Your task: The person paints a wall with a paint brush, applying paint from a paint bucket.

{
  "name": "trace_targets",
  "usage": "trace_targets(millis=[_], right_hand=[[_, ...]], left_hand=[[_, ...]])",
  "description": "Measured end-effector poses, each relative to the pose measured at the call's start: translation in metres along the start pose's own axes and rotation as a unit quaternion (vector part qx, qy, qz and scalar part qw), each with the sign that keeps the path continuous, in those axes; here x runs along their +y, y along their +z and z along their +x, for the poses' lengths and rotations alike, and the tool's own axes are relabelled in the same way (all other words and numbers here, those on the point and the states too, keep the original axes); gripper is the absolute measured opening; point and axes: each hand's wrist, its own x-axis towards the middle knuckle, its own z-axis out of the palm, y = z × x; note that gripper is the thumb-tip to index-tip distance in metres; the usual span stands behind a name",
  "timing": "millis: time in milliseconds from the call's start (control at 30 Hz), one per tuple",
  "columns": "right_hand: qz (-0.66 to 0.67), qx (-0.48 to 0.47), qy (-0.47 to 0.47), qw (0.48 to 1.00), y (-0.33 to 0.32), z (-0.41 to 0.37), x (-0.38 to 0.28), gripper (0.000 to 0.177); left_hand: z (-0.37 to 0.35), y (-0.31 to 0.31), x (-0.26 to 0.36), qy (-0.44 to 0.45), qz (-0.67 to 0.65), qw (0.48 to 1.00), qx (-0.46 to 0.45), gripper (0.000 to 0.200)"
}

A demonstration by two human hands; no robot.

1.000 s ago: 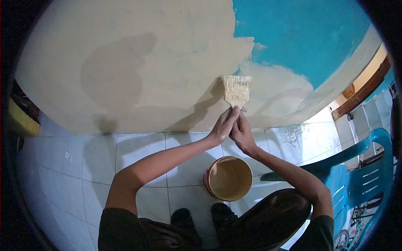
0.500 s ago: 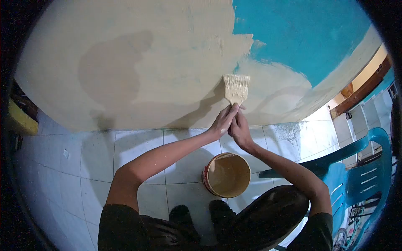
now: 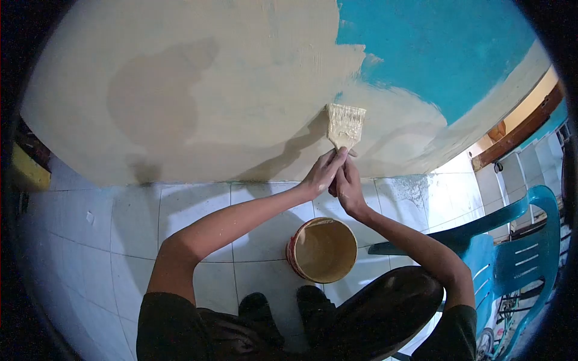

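Note:
A wide paintbrush (image 3: 346, 125), its bristles and ferrule coated in cream paint, points up toward the wall (image 3: 241, 120). My left hand (image 3: 325, 172) is closed on its handle, with the thumb along the near side. My right hand (image 3: 348, 185) is closed just below and to the right, against the left, also around the handle; most of the handle is hidden by the fingers. Cream paint covers most of the wall, and a turquoise patch (image 3: 439, 48) shows at the upper right. Below my hands, a paint bucket (image 3: 352, 265) with cream paint inside stands on the floor.
A turquoise plastic chair (image 3: 524, 265) stands close by my right arm. White tiles (image 3: 198, 222) cover the floor, and my feet (image 3: 259, 310) are behind the bucket. At far left is a yellow object (image 3: 30, 171); a wooden door frame (image 3: 518, 135) is at the right.
The paintbrush has shifted slightly to the right in view and tilted a little, with both hands still on it. The bucket and floor appear slightly further left as the view moved.

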Motion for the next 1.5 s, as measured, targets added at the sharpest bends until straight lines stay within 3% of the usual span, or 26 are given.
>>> trace_targets(millis=[67, 133, 200, 233, 267, 333, 400, 433, 467, 500, 533, 567, 667, 733, 767, 833, 1000, 1067, 1100, 1133, 1233, 1300, 1333, 1400, 1500], right_hand=[[0.002, 0.014, -0.024, 1.0, 0.005, 0.002, -0.006, 0.026], [-0.007, 0.031, -0.101, 0.994, 0.007, 0.01, -0.015, 0.024], [-0.016, 0.022, -0.074, 0.997, 0.004, 0.011, -0.017, 0.024], [-0.03, 0.026, -0.045, 0.998, 0.005, 0.01, -0.009, 0.025], [-0.044, 0.03, -0.016, 0.998, 0.004, 0.008, -0.002, 0.026], [-0.041, 0.03, -0.03, 0.998, 0.004, 0.0, -0.01, 0.028], [-0.027, 0.034, -0.087, 0.995, -0.001, -0.008, -0.022, 0.03], [-0.06, 0.045, -0.197, 0.977, 0.0, -0.001, -0.018, 0.031], [-0.062, 0.044, -0.195, 0.978, 0.005, -0.002, -0.02, 0.031], [-0.086, 0.072, -0.223, 0.968, 0.012, -0.003, -0.028, 0.031], [-0.109, 0.1, -0.253, 0.956, 0.016, -0.005, -0.036, 0.031], [-0.104, 0.057, -0.202, 0.972, 0.011, -0.007, -0.042, 0.027], [-0.044, 0.046, -0.25, 0.966, 0.014, 0.002, -0.032, 0.027], [-0.035, 0.031, -0.251, 0.967, 0.013, 0.004, -0.037, 0.028], [-0.036, 0.01, -0.186, 0.982, 0.012, 0.003, -0.041, 0.026], [-0.035, -0.029, -0.093, 0.995, 0.009, 0.005, -0.041, 0.024], [-0.051, -0.035, -0.081, 0.995, 0.004, -0.002, -0.001, 0.028], [-0.125, 0.025, -0.138, 0.982, 0.007, -0.004, -0.004, 0.03], [-0.128, 0.048, -0.177, 0.975, 0.011, 0.0, -0.018, 0.032], [-0.143, 0.063, -0.299, 0.941, 0.012, 0.011, -0.022, 0.032], [-0.14, 0.055, -0.275, 0.949, 0.01, 0.018, -0.03, 0.031], [-0.154, 0.027, -0.162, 0.974, 0.005, 0.015, -0.009, 0.03], [-0.165, 0.009, -0.18, 0.97, -0.001, 0.016, 0.023, 0.032], [-0.119, -0.054, -0.052, 0.99, -0.003, 0.001, 0.036, 0.034], [-0.129, -0.026, -0.039, 0.991, 0.001, -0.01, 0.036, 0.037]], left_hand=[[0.0, 0.0, 0.006, 0.056, 0.047, 0.997, 0.008, 0.052], [0.005, -0.002, 0.009, 0.015, 0.015, 1.0, 0.001, 0.053], [0.01, -0.003, 0.014, 0.028, 0.009, 1.0, 0.002, 0.054], [0.007, -0.006, 0.008, -0.027, 0.01, 1.0, 0.008, 0.054], [0.005, -0.002, 0.0, -0.024, 0.01, 1.0, 0.007, 0.054], [-0.005, 0.006, 0.001, 0.056, 0.053, 0.996, 0.051, 0.054], [-0.013, 0.01, 0.018, 0.035, 0.09, 0.993, 0.074, 0.051], [-0.017, 0.018, 0.044, 0.019, 0.107, 0.99, 0.086, 0.043], [-0.018, 0.023, 0.056, 0.004, 0.125, 0.987, 0.097, 0.035], [-0.015, 0.028, 0.056, 0.093, 0.117, 0.979, 0.136, 0.037], [-0.013, 0.029, 0.057, 0.094, 0.117, 0.979, 0.135, 0.037], [-0.011, 0.028, 0.059, 0.124, 0.108, 0.975, 0.147, 0.038], [-0.01, 0.019, 0.061, 0.156, 0.122, 0.968, 0.155, 0.041], [-0.012, 0.011, 0.063, 0.053, 0.15, 0.979, 0.124, 0.042], [-0.007, 0.01, 0.049, 0.096, 0.141, 0.974, 0.148, 0.046], [-0.006, -0.002, 0.035, 0.062, 0.145, 0.978, 0.133, 0.047], [-0.016, -0.013, 0.01, 0.02, 0.138, 0.988, 0.062, 0.048], [-0.012, -0.01, 0.02, -0.001, 0.119, 0.991, 0.063, 0.046], [-0.004, -0.007, 0.028, 0.062, 0.121, 0.988, 0.071, 0.046], [0.002, -0.003, 0.037, 0.125, 0.123, 0.981, 0.079, 0.045], [0.008, -0.002, 0.033, 0.113, 0.12, 0.981, 0.1, 0.046], [0.007, -0.007, 0.002, 0.072, 0.171, 0.975, 0.122, 0.048], [-0.001, -0.008, -0.019, 0.058, 0.118, 0.986, 0.104, 0.05], [-0.018, -0.006, -0.042, 0.048, 0.077, 0.989, 0.112, 0.05], [-0.027, -0.006, -0.036, 0.011, 0.061, 0.995, 0.085, 0.051]])
